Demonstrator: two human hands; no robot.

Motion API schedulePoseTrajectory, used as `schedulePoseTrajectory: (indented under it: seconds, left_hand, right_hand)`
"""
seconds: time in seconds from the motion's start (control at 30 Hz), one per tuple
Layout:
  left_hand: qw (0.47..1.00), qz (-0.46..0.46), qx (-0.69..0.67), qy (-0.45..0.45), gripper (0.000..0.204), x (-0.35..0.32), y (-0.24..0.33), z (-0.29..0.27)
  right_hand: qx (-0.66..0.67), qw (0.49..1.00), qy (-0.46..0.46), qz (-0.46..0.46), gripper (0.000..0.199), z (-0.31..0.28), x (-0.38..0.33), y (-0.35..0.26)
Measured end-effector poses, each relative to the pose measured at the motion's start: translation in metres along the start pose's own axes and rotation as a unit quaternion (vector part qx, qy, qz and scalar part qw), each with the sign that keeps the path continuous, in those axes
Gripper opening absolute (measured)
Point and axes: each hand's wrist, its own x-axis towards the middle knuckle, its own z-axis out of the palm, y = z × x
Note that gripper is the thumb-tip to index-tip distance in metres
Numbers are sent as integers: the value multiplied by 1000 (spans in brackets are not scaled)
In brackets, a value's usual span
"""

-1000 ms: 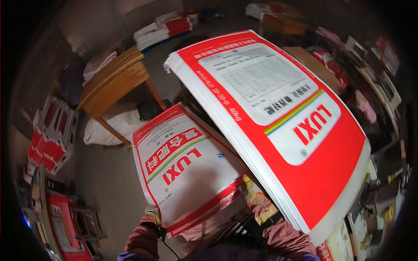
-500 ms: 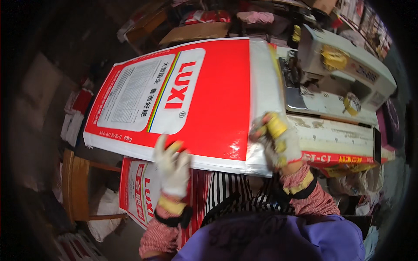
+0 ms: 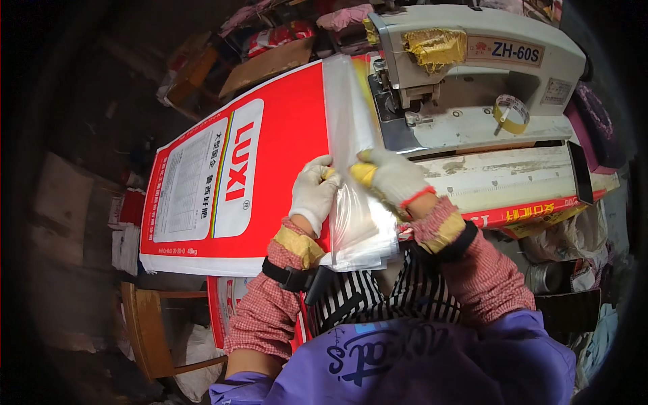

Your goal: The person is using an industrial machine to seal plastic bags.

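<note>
Both gloved hands, left (image 3: 314, 192) and right (image 3: 390, 177), fingers pinched on clear liner (image 3: 351, 202) at the red sack (image 3: 270, 169) mouth. Sewing machine (image 3: 472, 74) just beside.

the sewing machine (image 3: 472, 74) hides the far end of the clear plastic liner (image 3: 351, 169) where it runs under the head. the left hand (image 3: 314, 192) covers part of the red woven sack (image 3: 270, 162), and the right hand (image 3: 388, 177) covers the liner's edge. a 2nd sack (image 3: 219, 307) below shows only a strip. the wooden chair (image 3: 145, 331) fades into dark blur.
</note>
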Motion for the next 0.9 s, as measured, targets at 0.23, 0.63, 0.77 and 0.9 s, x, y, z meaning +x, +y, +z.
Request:
schedulePoseTrajectory:
  seconds: [0.23, 0.63, 0.77, 0.9]
  left_hand:
    - [989, 0, -75, 130, 29, -4, 13, -64]
    - [974, 106, -136, 145, 12, -44, 43, -128]
    - [997, 47, -33, 56, 8, -98, 56, -144]
    - [935, 325, 97, -100, 7, -108, 55, -129]
  right_hand:
    - [-25, 957, -211, 199, 27, -6, 4, -34]
    - [-147, 717, -635, -246, 33, 62, -49, -79]
    - [273, 638, -672, 257, 32, 63, -23, -44]
    - [569, 743, -350, -25, 16, 68, 49, 14]
